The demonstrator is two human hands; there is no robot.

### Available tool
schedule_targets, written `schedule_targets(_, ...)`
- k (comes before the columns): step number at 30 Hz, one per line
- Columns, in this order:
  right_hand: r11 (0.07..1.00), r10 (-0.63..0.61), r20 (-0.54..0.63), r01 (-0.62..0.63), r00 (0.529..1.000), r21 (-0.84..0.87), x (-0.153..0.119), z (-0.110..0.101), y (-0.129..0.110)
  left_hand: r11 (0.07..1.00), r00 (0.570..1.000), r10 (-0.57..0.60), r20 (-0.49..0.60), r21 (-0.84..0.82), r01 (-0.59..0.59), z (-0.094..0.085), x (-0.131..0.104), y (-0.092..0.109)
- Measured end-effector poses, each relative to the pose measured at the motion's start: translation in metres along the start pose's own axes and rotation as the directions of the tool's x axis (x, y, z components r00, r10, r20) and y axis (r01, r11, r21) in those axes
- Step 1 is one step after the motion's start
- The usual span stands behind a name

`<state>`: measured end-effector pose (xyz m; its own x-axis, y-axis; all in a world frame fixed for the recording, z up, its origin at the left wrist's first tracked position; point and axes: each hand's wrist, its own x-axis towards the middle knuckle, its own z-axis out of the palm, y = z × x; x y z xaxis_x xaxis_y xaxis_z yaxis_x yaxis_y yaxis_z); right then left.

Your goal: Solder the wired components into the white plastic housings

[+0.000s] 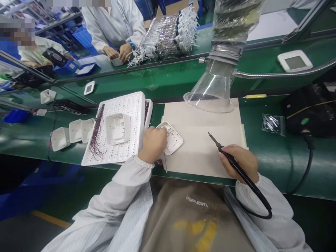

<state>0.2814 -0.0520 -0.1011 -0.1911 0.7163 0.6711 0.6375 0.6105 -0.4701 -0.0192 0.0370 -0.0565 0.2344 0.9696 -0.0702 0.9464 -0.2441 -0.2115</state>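
Note:
My right hand holds a black soldering iron, its metal tip pointing up and left over the beige work sheet. On the left edge of that sheet lies a white plastic cover. My left hand is closed at the cover's left side; its fingertips hide what they pinch there. Left of this hand is a white perforated tray, with a white square box and a bundle of dark red wires on it.
A clear fume funnel hangs over the sheet's back. White boxes stand at the left. At right are a small bag of parts, a yellow tool and a black device. A person works across the bench.

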Motion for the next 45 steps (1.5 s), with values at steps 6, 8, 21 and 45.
schedule_targets(6,0.999,0.006,-0.003,-0.006,1.000,0.032,0.002,-0.001,-0.001,0.999,0.999,0.053,-0.003,-0.002,-0.053,0.000,-0.001,0.004)
schedule_targets(8,1.000,0.013,-0.008,-0.013,1.000,0.027,0.002,-0.001,-0.003,0.994,0.994,0.109,-0.006,-0.026,-0.109,-0.001,-0.006,0.003)
schedule_targets(21,0.998,0.017,-0.035,-0.015,0.999,0.060,0.003,-0.001,-0.003,0.955,0.967,0.222,-0.123,-0.174,-0.241,0.019,-0.022,-0.018)
schedule_targets(45,0.999,0.032,0.049,-0.032,0.998,-0.014,0.006,0.004,0.005,0.948,0.950,0.173,-0.258,-0.218,-0.232,0.038,-0.022,-0.023)
